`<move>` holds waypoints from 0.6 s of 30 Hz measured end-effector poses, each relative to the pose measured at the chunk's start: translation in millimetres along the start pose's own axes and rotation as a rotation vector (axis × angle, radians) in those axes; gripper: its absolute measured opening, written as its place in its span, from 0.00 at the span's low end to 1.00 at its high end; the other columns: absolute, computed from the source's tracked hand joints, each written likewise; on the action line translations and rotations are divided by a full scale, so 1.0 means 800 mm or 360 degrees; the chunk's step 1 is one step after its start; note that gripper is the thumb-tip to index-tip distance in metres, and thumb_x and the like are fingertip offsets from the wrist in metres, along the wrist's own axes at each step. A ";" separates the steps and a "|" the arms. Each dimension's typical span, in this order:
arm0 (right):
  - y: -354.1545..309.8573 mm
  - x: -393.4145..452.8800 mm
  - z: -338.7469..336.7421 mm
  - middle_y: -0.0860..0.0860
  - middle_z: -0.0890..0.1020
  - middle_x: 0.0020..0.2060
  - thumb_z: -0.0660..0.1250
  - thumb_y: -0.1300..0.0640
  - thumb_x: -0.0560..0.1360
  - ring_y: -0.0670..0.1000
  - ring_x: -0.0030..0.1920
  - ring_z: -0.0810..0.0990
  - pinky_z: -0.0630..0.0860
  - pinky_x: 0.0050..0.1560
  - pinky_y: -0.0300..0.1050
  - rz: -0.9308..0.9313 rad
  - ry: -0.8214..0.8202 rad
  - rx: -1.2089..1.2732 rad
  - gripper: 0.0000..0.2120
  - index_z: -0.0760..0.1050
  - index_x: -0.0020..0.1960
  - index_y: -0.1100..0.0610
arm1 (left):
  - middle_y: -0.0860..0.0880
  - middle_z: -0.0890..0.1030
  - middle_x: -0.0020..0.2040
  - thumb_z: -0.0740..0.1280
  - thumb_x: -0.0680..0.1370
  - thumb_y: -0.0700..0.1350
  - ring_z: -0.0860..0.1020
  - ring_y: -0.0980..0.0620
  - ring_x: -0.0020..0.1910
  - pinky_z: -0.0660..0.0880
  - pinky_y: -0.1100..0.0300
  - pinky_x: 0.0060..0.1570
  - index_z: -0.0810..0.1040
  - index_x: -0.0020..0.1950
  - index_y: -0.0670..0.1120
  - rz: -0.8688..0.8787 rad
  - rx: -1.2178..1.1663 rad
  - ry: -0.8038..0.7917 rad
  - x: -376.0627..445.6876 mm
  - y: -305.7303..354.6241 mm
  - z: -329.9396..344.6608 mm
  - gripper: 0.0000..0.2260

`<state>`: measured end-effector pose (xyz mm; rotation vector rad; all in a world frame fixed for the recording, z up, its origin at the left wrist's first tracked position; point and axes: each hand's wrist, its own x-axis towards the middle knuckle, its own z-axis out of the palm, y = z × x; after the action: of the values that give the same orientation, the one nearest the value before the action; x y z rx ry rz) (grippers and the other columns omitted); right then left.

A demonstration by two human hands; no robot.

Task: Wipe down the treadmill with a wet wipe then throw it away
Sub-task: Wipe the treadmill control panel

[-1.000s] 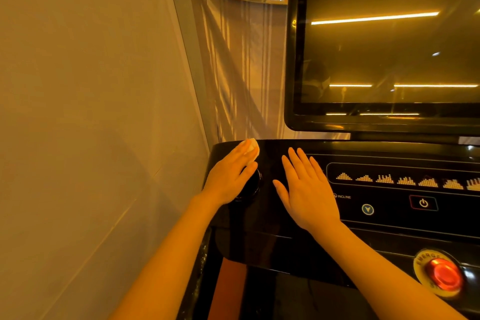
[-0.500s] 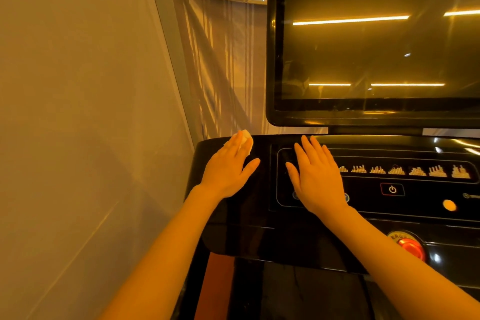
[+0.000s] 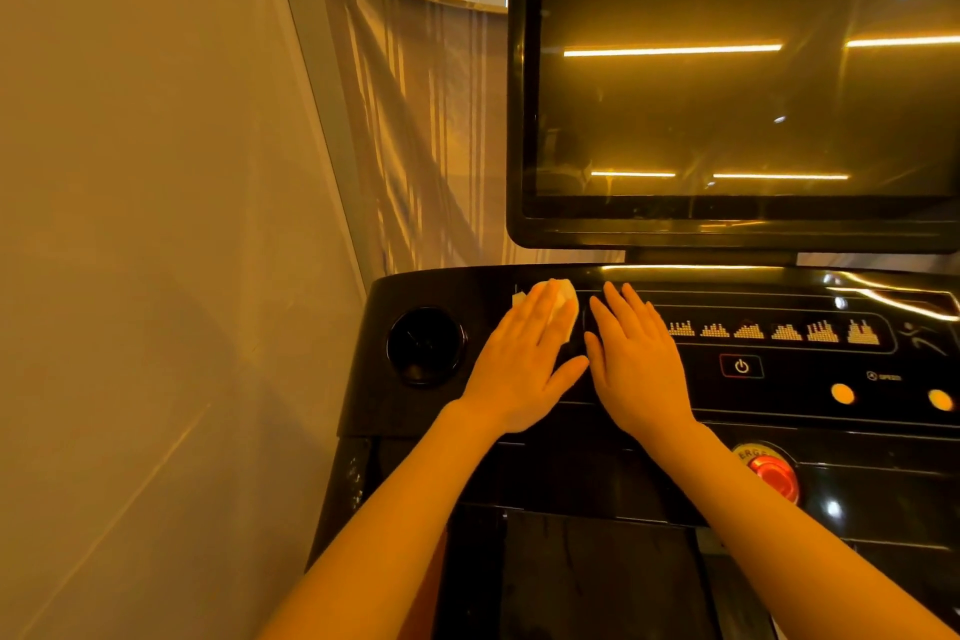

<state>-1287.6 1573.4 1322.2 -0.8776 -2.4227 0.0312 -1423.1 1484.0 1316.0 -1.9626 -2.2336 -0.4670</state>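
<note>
The treadmill's glossy black console (image 3: pixel 415 426) fills the lower right of the head view, under a large dark screen (image 3: pixel 737 83). My left hand (image 3: pixel 522 361) lies flat on the console with straight fingers, pressing a white wet wipe (image 3: pixel 566 299) that shows past the fingertips. My right hand (image 3: pixel 636 359) rests flat beside it, fingers straight, over the left end of the button panel, holding nothing. The two hands nearly touch at the thumbs.
A round black recess (image 3: pixel 426 346) sits at the console's left end. A power button (image 3: pixel 741 366), two lit orange dots (image 3: pixel 842 393) and a red emergency stop knob (image 3: pixel 772 476) lie to the right. A wall (image 3: pixel 156 224) stands close on the left, a curtain (image 3: pixel 431 135) behind.
My left hand has slid the wipe rightward off the round recess toward the button panel. My right hand stays flat on the panel. The camera view has shifted.
</note>
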 end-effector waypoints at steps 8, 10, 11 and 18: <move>-0.015 0.010 -0.003 0.60 0.70 0.72 0.65 0.56 0.79 0.60 0.74 0.65 0.57 0.71 0.51 0.0034 0.0085 0.0233 0.22 0.69 0.71 0.62 | 0.49 0.54 0.80 0.41 0.80 0.60 0.45 0.55 0.77 0.42 0.59 0.73 0.55 0.79 0.50 -0.0308 -0.0169 0.0450 -0.010 -0.029 -0.013 0.29; -0.030 0.019 -0.003 0.59 0.68 0.73 0.65 0.56 0.80 0.59 0.75 0.63 0.54 0.71 0.49 -0.0039 0.0041 0.0275 0.23 0.68 0.73 0.61 | 0.47 0.56 0.79 0.41 0.81 0.60 0.48 0.51 0.78 0.43 0.56 0.74 0.58 0.78 0.48 -0.0444 -0.0018 0.0475 -0.011 -0.043 -0.013 0.29; -0.037 0.024 -0.002 0.58 0.67 0.74 0.65 0.56 0.80 0.58 0.75 0.62 0.53 0.71 0.47 -0.0090 0.0019 0.0289 0.24 0.66 0.73 0.61 | 0.46 0.56 0.79 0.42 0.82 0.59 0.49 0.49 0.79 0.43 0.55 0.74 0.59 0.78 0.48 -0.0482 0.0059 0.0448 -0.011 -0.048 -0.011 0.28; -0.058 0.041 0.022 0.60 0.72 0.70 0.73 0.63 0.73 0.62 0.73 0.65 0.57 0.71 0.53 -0.0305 -0.0118 0.0107 0.26 0.72 0.69 0.59 | 0.47 0.60 0.78 0.51 0.85 0.51 0.55 0.49 0.78 0.47 0.54 0.75 0.61 0.77 0.48 -0.0529 0.0038 0.0457 -0.011 -0.056 -0.004 0.21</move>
<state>-1344.3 1558.9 1333.0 -0.6220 -2.5483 0.0743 -1466.1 1470.1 1310.4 -1.4065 -2.3600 -0.7053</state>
